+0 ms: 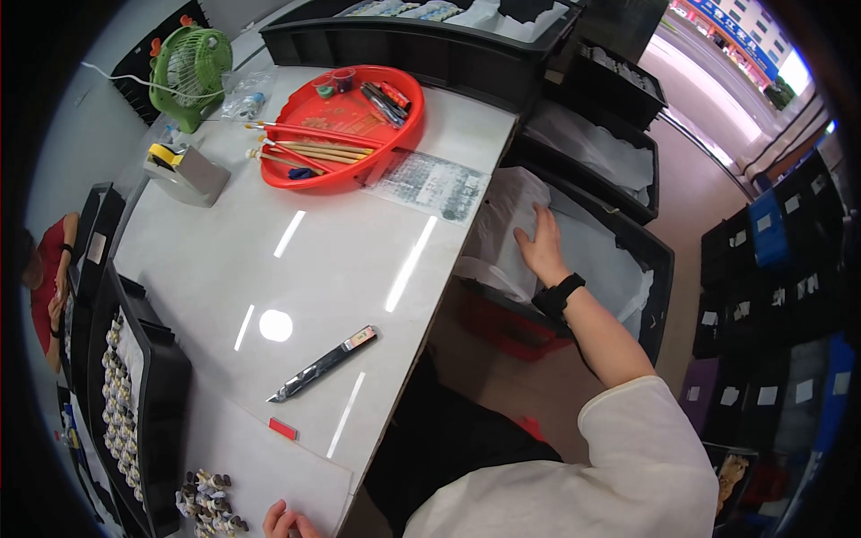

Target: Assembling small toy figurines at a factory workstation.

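Note:
My right hand (pixel 542 248), with a black band on its wrist, reaches over a black crate (pixel 662 309) beside the table. Its fingers are spread against a crumpled, translucent white sheet (pixel 511 224) at the crate's near side. Only the fingers of my left hand (pixel 289 522) show, at the bottom edge; they lie slightly apart on a white sheet of paper (pixel 269 466), and nothing shows in them. Just left of that hand is a cluster of small white, brown and yellow figurines (pixel 211 504). A craft knife (pixel 323 363) and a small red piece (pixel 282 429) lie farther up the table.
A black crate (pixel 166 386) of figurine rows stands at left. At the back are a red tray (pixel 323 112) with brushes and markers, a tape dispenser (pixel 186 175), a green fan (pixel 188 76) and another black crate (pixel 395 45). A co-worker's arm (pixel 56 305) shows far left.

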A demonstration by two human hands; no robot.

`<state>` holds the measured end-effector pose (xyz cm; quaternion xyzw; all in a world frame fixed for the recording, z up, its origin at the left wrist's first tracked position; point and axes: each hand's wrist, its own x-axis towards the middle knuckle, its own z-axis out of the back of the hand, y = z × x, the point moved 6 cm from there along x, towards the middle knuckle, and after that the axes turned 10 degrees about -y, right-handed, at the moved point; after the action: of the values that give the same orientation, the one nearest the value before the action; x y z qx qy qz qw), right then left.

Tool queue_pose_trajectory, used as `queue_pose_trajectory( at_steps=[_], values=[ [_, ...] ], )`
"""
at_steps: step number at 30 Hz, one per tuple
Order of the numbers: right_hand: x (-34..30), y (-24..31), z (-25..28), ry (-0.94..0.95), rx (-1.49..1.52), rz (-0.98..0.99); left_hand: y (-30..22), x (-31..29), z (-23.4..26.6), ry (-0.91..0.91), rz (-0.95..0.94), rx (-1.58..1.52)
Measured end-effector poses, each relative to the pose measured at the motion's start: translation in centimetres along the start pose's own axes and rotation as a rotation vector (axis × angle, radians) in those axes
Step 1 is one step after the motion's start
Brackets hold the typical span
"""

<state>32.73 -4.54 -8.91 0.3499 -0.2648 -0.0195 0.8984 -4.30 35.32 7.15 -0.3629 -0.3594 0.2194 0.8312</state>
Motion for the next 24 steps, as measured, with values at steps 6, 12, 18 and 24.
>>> queue_pose_trajectory(
  at_steps=[6, 12, 18, 24],
  values=[
    [-2.6, -3.7, -1.3, 0.345, 0.191, -0.781, -0.5, 0.0, 0.0, 0.013, -0.048, 0.009],
    [-1.1, 1.6, -5.8, 0.404, 0.257, -0.554, -0.5, -0.3, 0.1, 0.010, -0.077, 0.054],
    [-0.9, 1.2, -8.2, 0.536, 0.042, -0.299, -0.2, -0.3, 0.4, 0.009, -0.021, 0.069],
    [4.4, -3.6, -3.7, 0.012, -0.071, -0.513, -1.0, -0.1, 0.1, 0.013, -0.082, 0.056]
  ],
)
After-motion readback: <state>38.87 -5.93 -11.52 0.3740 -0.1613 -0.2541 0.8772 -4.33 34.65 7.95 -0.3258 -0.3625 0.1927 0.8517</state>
